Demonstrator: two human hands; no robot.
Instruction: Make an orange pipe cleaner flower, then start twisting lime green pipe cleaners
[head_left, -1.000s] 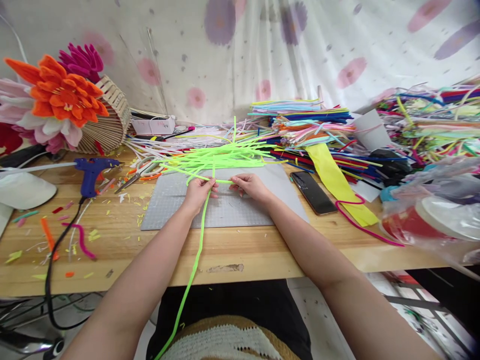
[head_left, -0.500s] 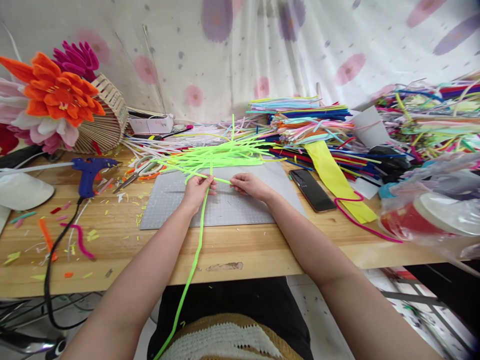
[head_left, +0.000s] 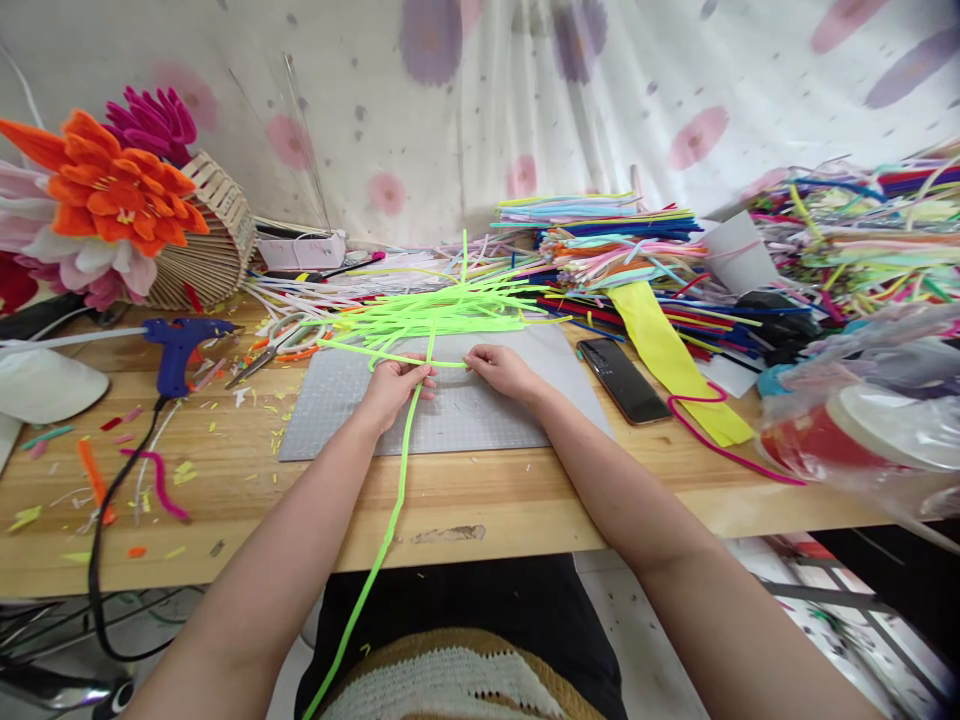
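Observation:
My left hand (head_left: 399,388) pinches green pipe cleaners where they cross, above the grey cutting mat (head_left: 495,425). One long green pipe cleaner (head_left: 403,470) runs down from it past the table edge to my lap. A shorter green piece spans from the left hand to my right hand (head_left: 501,370), whose fingertips are closed on its end. Just beyond both hands lies a loose pile of bright green pipe cleaners (head_left: 457,308).
A blue glue gun (head_left: 174,352) and scissors (head_left: 255,362) lie left, near flowers in a basket (head_left: 225,220). Right are a phone (head_left: 624,380), a yellow strip (head_left: 675,365), pipe-cleaner bundles (head_left: 615,250) and a bagged tub (head_left: 892,430).
The upright strand's top has tilted slightly right. The crosswise piece now lies more level between my hands, and my right hand has shifted a little right.

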